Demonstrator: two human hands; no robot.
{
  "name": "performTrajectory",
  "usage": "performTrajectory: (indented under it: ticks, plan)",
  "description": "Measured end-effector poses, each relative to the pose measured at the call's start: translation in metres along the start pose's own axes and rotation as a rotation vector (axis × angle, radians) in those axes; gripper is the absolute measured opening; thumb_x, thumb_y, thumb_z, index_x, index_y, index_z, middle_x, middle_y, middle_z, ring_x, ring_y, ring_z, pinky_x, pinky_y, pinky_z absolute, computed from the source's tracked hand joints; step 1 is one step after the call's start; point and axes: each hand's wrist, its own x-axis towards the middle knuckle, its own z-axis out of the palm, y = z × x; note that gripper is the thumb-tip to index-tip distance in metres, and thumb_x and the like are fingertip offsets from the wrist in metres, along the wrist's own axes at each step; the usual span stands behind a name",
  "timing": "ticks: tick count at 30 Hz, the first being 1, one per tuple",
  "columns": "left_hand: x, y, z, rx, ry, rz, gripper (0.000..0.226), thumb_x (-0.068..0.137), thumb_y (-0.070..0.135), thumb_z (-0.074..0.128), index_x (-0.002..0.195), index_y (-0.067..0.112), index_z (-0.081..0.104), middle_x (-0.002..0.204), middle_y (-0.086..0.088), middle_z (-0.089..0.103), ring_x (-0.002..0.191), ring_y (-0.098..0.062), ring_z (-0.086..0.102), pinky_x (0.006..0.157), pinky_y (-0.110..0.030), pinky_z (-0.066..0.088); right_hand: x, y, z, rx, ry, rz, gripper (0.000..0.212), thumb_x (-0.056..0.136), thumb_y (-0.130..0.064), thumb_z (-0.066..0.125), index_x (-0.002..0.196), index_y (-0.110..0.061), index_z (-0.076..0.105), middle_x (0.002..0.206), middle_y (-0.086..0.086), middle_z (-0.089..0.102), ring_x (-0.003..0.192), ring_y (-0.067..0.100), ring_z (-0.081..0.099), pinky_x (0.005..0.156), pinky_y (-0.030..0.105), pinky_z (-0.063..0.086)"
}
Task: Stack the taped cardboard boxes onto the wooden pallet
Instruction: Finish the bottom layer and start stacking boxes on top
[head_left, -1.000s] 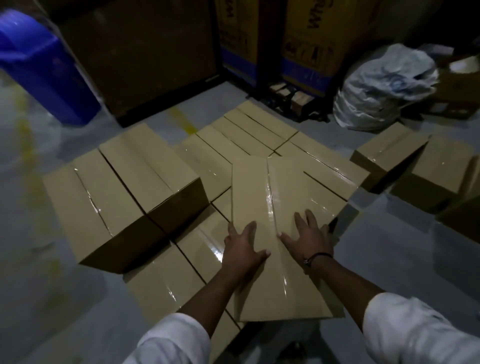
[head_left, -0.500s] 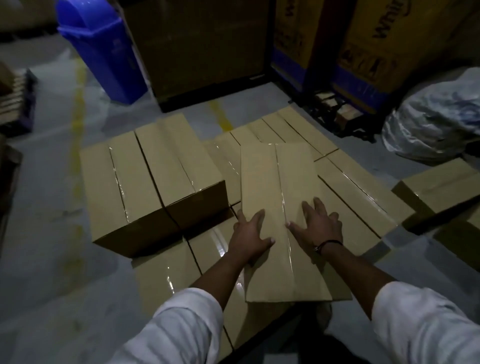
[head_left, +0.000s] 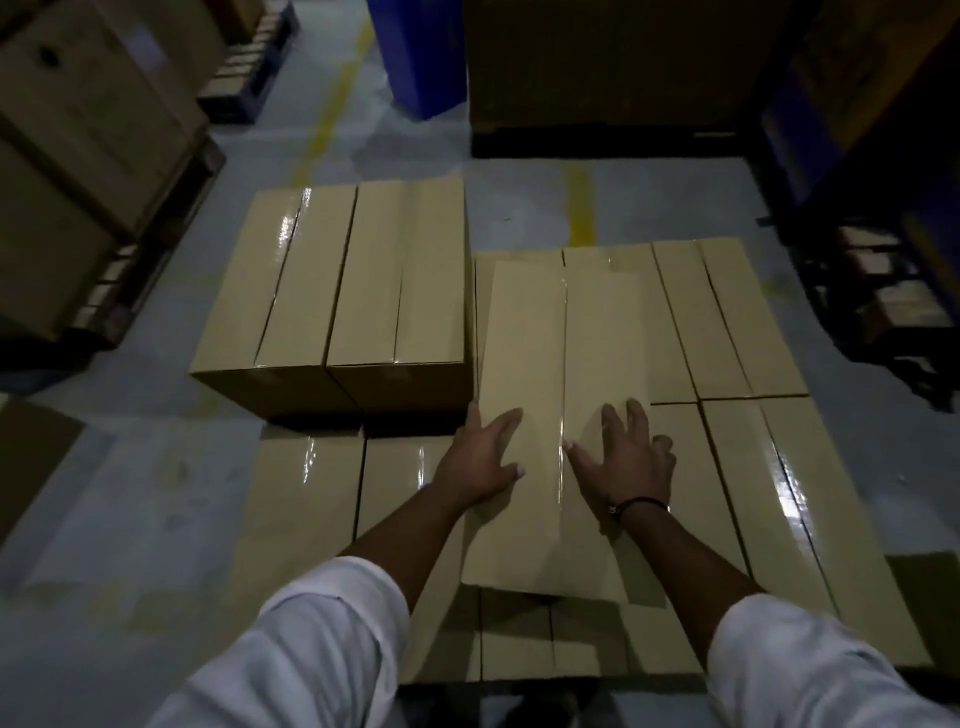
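Taped box (head_left: 545, 338), centre frame: long axis ran up-frame; left hand (head_left: 483, 460) and right hand (head_left: 626, 460) lay flat, fingers spread, near end.

Both arms came in from the bottom edge toward frame centre, white sleeves (head_left: 311, 639) at the bottom, forearms bare. The left hand (head_left: 480, 460) lay palm down, fingers straight, thumb out to the right. The right hand (head_left: 631, 457) was palm down too, fingers spread, thumb pointing left. Dark band (head_left: 639, 503) on the right wrist. Hands were near each other, not touching.
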Motion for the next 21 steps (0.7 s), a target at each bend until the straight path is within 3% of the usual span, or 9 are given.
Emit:
performTrajectory:
  ticks: [4, 9, 13, 18, 21]
  plan:
    - [0.034, 0.000, -0.009, -0.013, 0.047, -0.023, 0.089, 0.078, 0.042, 0.083, 0.151, 0.047, 0.032, 0.166, -0.008, 0.009, 0.146, -0.038, 0.033, 0.116, -0.049, 0.038, 0.044, -0.008, -0.004, 0.009, -0.010, -0.055, 0.088, 0.083, -0.081, 0.045, 0.155, -0.034, 0.028, 0.167, -0.002, 0.007, 0.131, 0.046, 0.034, 0.109, 0.052, 0.034]
    - [0.071, -0.002, -0.028, -0.064, 0.087, -0.098, 0.100, 0.084, 0.028, 0.082, 0.161, 0.033, 0.019, 0.166, -0.012, 0.017, 0.147, -0.034, 0.031, 0.116, -0.046, 0.037, 0.098, -0.014, 0.006, 0.055, -0.042, -0.119, 0.085, 0.083, -0.075, 0.054, 0.153, -0.032, 0.032, 0.164, -0.002, 0.009, 0.129, 0.043, 0.034, 0.108, 0.050, 0.036]
    - [0.083, -0.005, -0.032, 0.070, 0.027, -0.105, 0.095, 0.087, 0.024, 0.080, 0.161, 0.028, 0.021, 0.170, -0.009, 0.008, 0.152, -0.034, 0.023, 0.118, -0.045, 0.034, 0.116, -0.008, 0.010, 0.018, -0.152, -0.209, 0.076, 0.086, -0.064, 0.061, 0.150, -0.030, 0.037, 0.166, 0.002, 0.008, 0.137, 0.043, 0.028, 0.110, 0.051, 0.034]
    - [0.096, -0.002, -0.038, 0.378, -0.044, -0.028, 0.092, 0.094, 0.035, 0.069, 0.163, 0.026, 0.010, 0.170, -0.011, -0.005, 0.154, -0.041, 0.003, 0.121, -0.051, 0.022, 0.070, 0.000, 0.019, -0.079, -0.225, -0.272, 0.085, 0.080, -0.077, 0.055, 0.150, -0.036, 0.031, 0.167, -0.001, -0.003, 0.147, 0.042, 0.008, 0.112, 0.059, 0.027]
    - [0.107, -0.007, -0.043, 0.490, -0.078, -0.023, 0.091, 0.099, 0.043, 0.060, 0.163, 0.016, 0.002, 0.168, -0.021, -0.010, 0.154, -0.044, -0.003, 0.124, -0.051, 0.013, 0.025, 0.007, 0.034, -0.152, -0.321, -0.307, 0.106, 0.071, -0.090, 0.049, 0.157, -0.041, 0.011, 0.166, -0.002, -0.020, 0.150, 0.042, -0.013, 0.116, 0.068, 0.013]
